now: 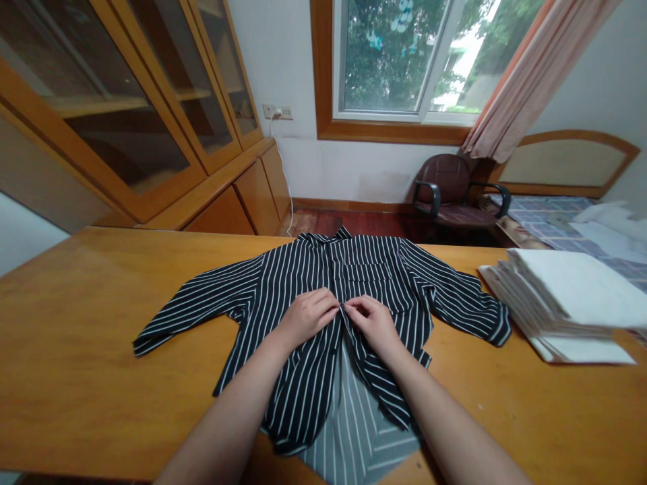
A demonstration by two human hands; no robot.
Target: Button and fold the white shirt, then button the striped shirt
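Note:
A black shirt with white stripes [298, 276] lies spread on the table, its collar away from me and its sleeves out to both sides. My left hand [311, 315] pinches the front edge of the shirt near its middle. Close beside it, my right hand [371, 320] pinches the opposite front edge, and the fingertips of both hands nearly meet. Above my hands the front is closed; below them it hangs apart, showing the grey inner side of the back. Any button between the fingertips is too small to make out.
The wooden table [65, 350] extends to both sides. At its right stands a stack of white folded sheets [571, 289], close to the shirt's right sleeve. Beyond the table are a brown armchair [449, 182], a bed [561, 222] and a glass-doored cabinet [202, 162].

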